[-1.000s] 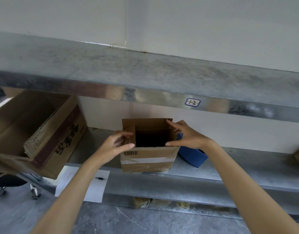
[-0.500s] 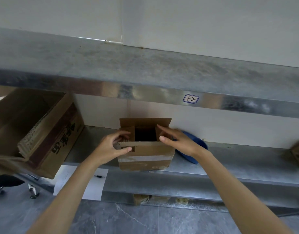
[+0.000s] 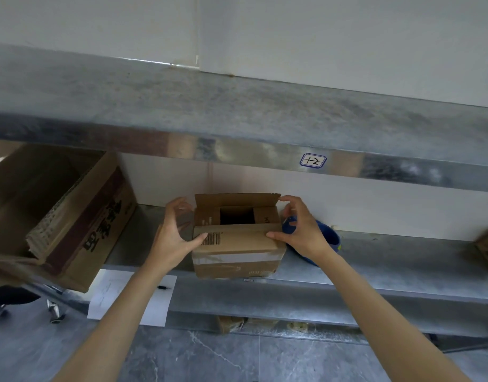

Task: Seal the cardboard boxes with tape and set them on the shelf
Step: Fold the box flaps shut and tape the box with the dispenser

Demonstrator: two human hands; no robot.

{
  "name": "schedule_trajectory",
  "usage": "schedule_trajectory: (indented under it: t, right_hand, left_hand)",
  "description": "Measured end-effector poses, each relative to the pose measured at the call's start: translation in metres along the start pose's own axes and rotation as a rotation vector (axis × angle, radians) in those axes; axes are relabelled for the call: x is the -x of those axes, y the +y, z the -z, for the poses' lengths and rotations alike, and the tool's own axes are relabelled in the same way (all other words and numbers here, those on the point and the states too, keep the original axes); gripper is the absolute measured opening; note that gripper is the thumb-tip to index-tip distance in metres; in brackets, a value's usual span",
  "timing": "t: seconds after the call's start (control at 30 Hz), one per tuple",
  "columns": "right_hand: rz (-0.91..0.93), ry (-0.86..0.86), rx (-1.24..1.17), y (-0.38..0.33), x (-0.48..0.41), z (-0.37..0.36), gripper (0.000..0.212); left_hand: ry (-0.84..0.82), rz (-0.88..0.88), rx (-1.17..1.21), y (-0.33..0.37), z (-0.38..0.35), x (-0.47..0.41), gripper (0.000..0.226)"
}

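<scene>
Clasping a cardboard box (image 3: 237, 267) on the metal shelf (image 3: 389, 260), left hand (image 3: 172, 238) and right hand (image 3: 300, 232) curl around its sides, thumbs pressing the near flap (image 3: 237, 239), centre gap open.

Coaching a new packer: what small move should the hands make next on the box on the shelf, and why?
Probably fold the rear flap forward and down. The near flap lies flat under both thumbs, the rear one stands upright with the right hand at its corner, leaving the small box open.
</scene>
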State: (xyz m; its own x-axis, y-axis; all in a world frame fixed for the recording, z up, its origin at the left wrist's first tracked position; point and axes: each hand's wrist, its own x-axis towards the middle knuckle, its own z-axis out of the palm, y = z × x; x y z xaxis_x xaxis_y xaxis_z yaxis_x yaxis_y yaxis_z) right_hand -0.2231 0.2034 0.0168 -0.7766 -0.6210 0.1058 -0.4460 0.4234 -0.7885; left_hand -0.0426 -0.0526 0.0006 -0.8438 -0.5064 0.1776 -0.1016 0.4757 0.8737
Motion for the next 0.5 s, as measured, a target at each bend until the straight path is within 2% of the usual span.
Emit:
schedule_trajectory:
  t: [0.07,0.17,0.23,0.3,0.37,0.43,0.5]
  right_hand:
    - [0.019,0.033,-0.018,0.002,-0.001,-0.001,0.094]
    - [0.024,-0.039,-0.08,0.0,-0.001,0.0,0.106]
    - [0.049,-0.097,-0.039,0.0,-0.001,-0.001,0.091]
    - [0.085,-0.123,0.049,0.002,0.0,-0.002,0.063]
    - [0.085,-0.108,0.058,0.004,0.002,-0.003,0.043]
    - [0.053,-0.08,0.051,0.006,0.005,-0.004,0.035]
    - [0.039,-0.063,0.134,0.007,0.006,-0.006,0.037]
  left_hand:
    - [-0.036,-0.014,0.014,0.002,0.001,-0.002,0.101]
    - [-0.097,-0.027,0.028,0.003,0.0,-0.005,0.107]
    - [-0.105,-0.047,0.031,0.001,-0.002,-0.006,0.093]
    - [-0.103,-0.102,0.024,0.001,-0.005,-0.008,0.065]
    - [-0.096,-0.144,-0.005,0.002,-0.01,-0.01,0.044]
    - [-0.085,-0.163,-0.015,0.002,-0.016,-0.014,0.036]
    - [-0.08,-0.18,-0.03,0.001,-0.02,-0.018,0.033]
